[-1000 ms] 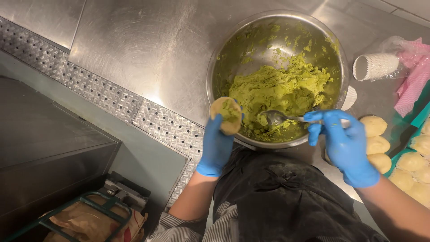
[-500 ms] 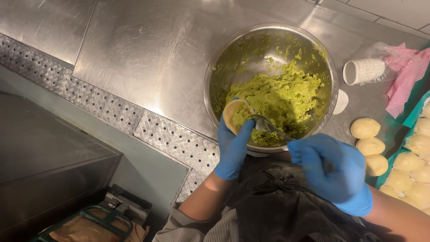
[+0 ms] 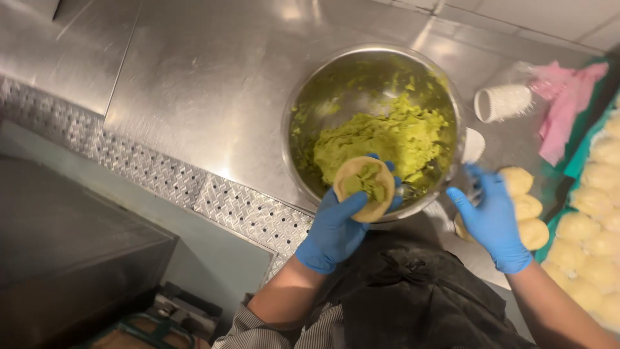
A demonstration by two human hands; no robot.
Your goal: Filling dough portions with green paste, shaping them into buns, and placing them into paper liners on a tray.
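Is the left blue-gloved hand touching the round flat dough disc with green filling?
Touching. The head view shows the left hand cupping the dough disc, fingers wrapped around its edge.

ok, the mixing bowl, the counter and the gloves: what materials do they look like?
Bowl: looks like stainless steel, brushed, with dull reflections on its wall. Counter: the same grey metal, smooth sheet with a raised-dot strip along the front edge. Gloves on the left hand and right hand: thin blue nitrile or similar, matte and creased.

green filling [image 3: 387, 139], blue gloves [image 3: 332, 229], pink cloth [image 3: 565, 106]
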